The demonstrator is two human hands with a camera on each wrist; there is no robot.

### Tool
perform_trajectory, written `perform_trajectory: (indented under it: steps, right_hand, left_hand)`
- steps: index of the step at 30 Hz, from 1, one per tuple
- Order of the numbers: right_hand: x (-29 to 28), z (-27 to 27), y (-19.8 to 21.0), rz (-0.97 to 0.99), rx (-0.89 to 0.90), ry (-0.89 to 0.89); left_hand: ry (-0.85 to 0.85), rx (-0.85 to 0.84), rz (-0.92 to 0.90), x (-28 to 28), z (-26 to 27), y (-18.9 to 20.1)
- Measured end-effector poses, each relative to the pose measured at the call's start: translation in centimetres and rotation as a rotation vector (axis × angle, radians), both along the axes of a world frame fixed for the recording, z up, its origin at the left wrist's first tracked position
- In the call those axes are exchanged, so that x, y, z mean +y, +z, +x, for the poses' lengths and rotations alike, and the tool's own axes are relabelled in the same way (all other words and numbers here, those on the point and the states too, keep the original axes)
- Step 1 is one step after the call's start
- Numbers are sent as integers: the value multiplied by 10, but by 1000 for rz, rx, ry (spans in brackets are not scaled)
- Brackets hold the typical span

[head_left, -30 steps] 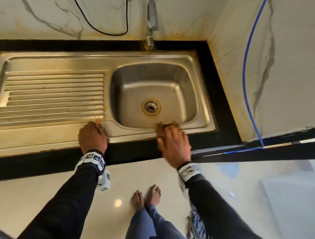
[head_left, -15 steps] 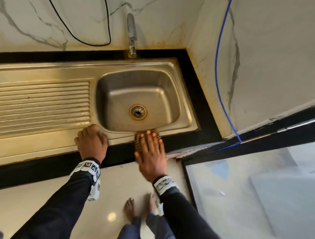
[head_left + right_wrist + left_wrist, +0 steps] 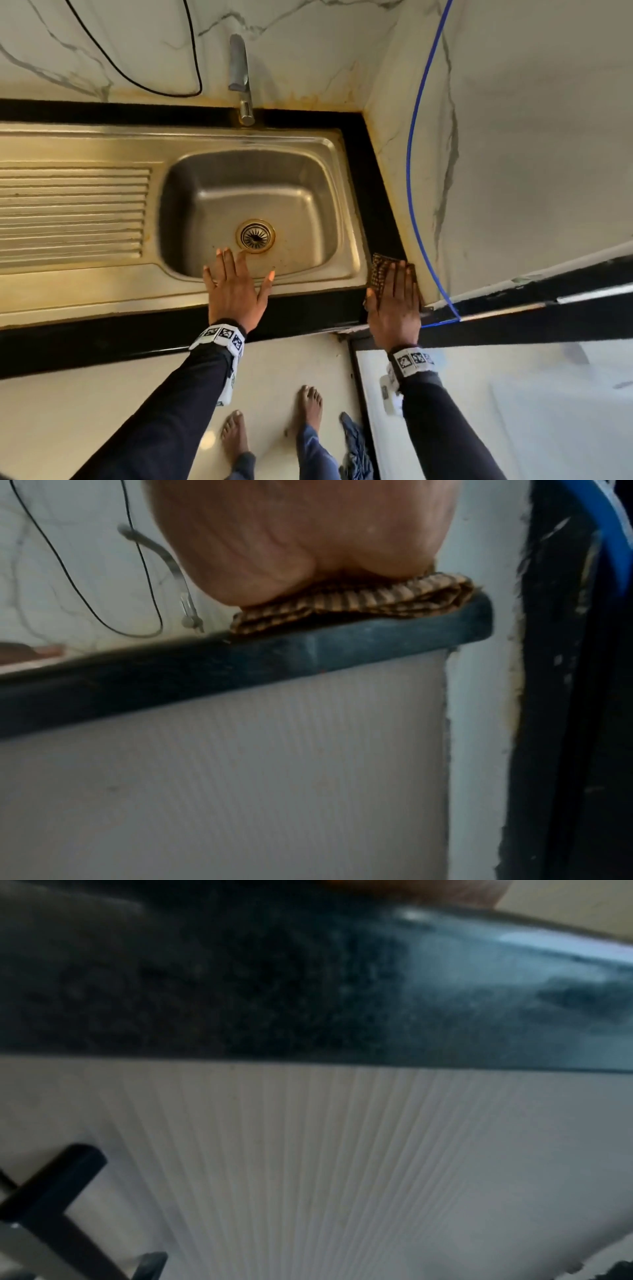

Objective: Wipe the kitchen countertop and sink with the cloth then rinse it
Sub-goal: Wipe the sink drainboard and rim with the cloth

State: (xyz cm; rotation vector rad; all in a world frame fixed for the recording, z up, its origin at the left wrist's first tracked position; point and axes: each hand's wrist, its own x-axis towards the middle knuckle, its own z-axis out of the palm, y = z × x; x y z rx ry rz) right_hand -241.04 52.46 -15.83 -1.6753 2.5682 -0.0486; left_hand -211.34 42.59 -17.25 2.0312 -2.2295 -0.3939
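A brown striped cloth [image 3: 379, 273] lies folded on the black countertop [image 3: 375, 209] at the front right corner, beside the steel sink [image 3: 349, 270]. My right hand [image 3: 394, 294] presses flat on it with straight fingers; the right wrist view shows the palm [image 3: 308, 539] on the cloth [image 3: 356, 599] at the counter edge [image 3: 308, 647]. My left hand [image 3: 236, 274] rests flat on the sink's front rim, fingers spread over the basin near the drain [image 3: 255, 235]. The left wrist view shows only the blurred black counter edge [image 3: 308, 988].
A tap [image 3: 239, 75] stands behind the basin. The ribbed drainboard [image 3: 72, 212] lies to the left. A marble side wall [image 3: 513, 171] with a blue hose [image 3: 411, 178] closes the right end. A black cable [image 3: 191, 54] hangs on the back wall. My bare feet [image 3: 236, 438] stand below.
My right hand slid the cloth rightward along the front edge to the counter's right corner. The left hand moved right along the sink rim and now lies flat with spread fingers.
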Motion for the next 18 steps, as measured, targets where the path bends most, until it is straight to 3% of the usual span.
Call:
perform_trajectory:
  steps: [4, 9, 11, 15, 18]
  right_hand:
    - [-1, 10, 0, 109, -31, 100]
    - [-106, -3, 6, 219, -17, 223]
    - [-124, 9, 5, 251, -6, 290]
    - [-50, 60, 11, 218, -83, 357]
    - [-42, 84, 13, 245, -152, 425]
  left_hand:
    - [39, -34, -3, 1, -2, -4]
    - [62, -62, 29, -2, -11, -1]
    - [106, -55, -13, -3, -11, -4]
    - [101, -78, 19, -1, -5, -4]
    - [112, -68, 7, -5, -6, -3]
